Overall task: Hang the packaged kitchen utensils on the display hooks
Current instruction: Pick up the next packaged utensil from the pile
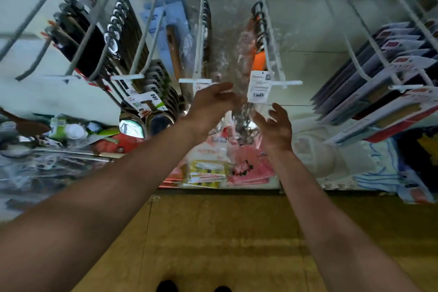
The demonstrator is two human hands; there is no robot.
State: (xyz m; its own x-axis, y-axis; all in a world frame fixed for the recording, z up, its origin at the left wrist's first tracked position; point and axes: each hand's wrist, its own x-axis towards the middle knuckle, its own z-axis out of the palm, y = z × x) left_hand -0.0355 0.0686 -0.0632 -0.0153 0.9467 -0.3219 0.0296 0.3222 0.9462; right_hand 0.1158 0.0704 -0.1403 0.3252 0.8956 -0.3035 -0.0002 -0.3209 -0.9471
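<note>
Pinching fingers of the left hand [213,99] hold the top of a blurry clear packet [243,123]. It hangs between both hands, below a white hook [287,82]. The right hand [276,125] is spread wide just beside it.

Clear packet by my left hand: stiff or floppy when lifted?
Probably floppy: the clear packet shows wrinkled, glinting film. Likely slippery too, being glossy. The left hand seems to pinch its top, so it may swing.

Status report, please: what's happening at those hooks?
Left hand pinches clear plastic utensil package, blurred. Right hand open beside it. Stocked white wire hooks either side.
</note>
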